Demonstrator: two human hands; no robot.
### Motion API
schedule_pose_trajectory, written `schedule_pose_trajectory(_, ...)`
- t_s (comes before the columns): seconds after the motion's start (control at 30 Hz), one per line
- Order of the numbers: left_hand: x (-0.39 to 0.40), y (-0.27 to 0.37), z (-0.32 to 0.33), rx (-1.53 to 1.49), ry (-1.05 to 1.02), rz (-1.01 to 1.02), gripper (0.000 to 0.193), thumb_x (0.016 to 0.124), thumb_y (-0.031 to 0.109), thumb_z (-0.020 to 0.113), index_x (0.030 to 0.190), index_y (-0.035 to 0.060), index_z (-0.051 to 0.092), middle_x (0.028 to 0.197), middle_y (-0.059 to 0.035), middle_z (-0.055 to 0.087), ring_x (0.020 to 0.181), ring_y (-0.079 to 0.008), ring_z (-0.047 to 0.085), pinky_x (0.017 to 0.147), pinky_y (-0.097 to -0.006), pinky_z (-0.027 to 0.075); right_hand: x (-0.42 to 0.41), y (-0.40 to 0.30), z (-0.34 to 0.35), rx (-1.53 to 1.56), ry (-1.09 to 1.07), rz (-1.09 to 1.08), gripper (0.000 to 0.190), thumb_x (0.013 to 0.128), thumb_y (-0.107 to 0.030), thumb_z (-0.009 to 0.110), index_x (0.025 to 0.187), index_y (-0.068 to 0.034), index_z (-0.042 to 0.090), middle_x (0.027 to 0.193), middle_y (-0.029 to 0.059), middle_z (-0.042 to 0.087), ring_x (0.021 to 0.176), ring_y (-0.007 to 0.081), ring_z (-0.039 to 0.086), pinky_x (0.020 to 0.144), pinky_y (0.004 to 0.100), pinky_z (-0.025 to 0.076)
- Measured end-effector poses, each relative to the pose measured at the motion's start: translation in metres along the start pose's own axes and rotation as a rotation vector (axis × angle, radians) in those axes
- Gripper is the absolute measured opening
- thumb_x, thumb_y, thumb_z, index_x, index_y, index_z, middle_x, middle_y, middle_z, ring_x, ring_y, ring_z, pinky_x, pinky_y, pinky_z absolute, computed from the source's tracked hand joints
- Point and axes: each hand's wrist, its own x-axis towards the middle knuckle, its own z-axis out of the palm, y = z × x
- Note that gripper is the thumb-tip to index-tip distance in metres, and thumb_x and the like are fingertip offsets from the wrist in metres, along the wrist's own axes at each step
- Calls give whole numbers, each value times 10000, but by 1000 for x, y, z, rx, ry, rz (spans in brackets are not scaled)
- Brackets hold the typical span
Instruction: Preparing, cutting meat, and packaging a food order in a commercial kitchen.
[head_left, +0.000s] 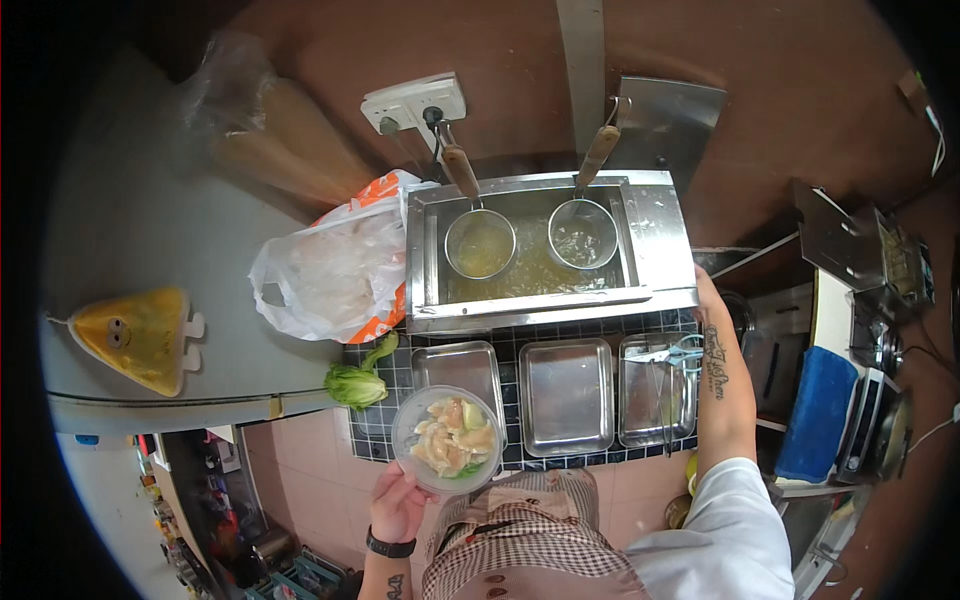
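My left hand (400, 501) grips the rim of a round clear plastic bowl (401, 420). Dumplings (454, 442) fill it, with some green leaf beneath them. My right arm reaches along the right side of a stainless steel noodle boiler (660, 225). There my right hand (703, 289) touches the boiler's right end, its fingers hidden behind the casing. Cloudy liquid stands in the boiler's well. Two wire mesh strainers with wooden handles, a left one (480, 244) and a right one (583, 234), sit in that liquid.
Three steel trays lie on the dark tiled counter: a left tray (457, 356), a middle tray (566, 397) and a right tray (637, 420) bearing scissors (675, 352) and tongs (664, 409). Lettuce (356, 384) and a plastic bag (337, 262) are left. A socket strip (412, 101) is behind.
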Motion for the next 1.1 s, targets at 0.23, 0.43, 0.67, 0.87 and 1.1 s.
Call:
schedule_pose_trajectory(0.23, -6, -3, -6, -35, -21, 97, 374, 946, 151, 556, 1260, -48, 516, 1168, -172, 643, 895, -237, 636, 725, -356, 512, -7, -12, -22, -235, 498, -469, 402, 901, -70, 653, 1296, -15, 597, 1102, 83, 654, 866, 144, 593, 796, 279, 500)
schedule_pose_trajectory(0.43, -15, -15, -22, 6, 78, 113, 441, 921, 210, 583, 1265, -50, 490, 1130, -178, 644, 831, -228, 641, 648, -330, 517, 79, -145, 32, -563, 468, -501, 496, 865, -215, 704, 1290, 13, 589, 1095, 158, 693, 1005, 254, 659, 869, 360, 504)
schedule_pose_trajectory(0.67, -26, -25, -30, -111, 156, 122, 375, 933, 186, 600, 1218, -54, 556, 1074, -182, 669, 830, -270, 664, 706, -362, 534, 208, -137, 31, -580, 358, -108, 182, 833, -137, 726, 902, 27, 689, 719, 62, 633, 544, 159, 557, 555, 348, 468)
schedule_pose_trajectory(0.87, -37, -18, -37, -221, 225, 101, 418, 937, 132, 573, 1316, -36, 517, 1277, -162, 604, 1146, -294, 601, 928, -416, 513, 198, -162, -3, -269, 495, -439, 147, 858, -108, 683, 878, 35, 656, 742, 130, 698, 630, 191, 688, 561, 305, 540)
schedule_pose_trajectory(1.1, -27, -17, -59, -296, 176, 177, 326, 971, 96, 535, 1275, -23, 545, 1191, -143, 632, 1039, -256, 621, 885, -385, 510, -57, -257, 9, -504, 670, -1063, 111, 962, -104, 616, 1000, -8, 574, 877, 7, 572, 746, 75, 551, 678, 230, 468)
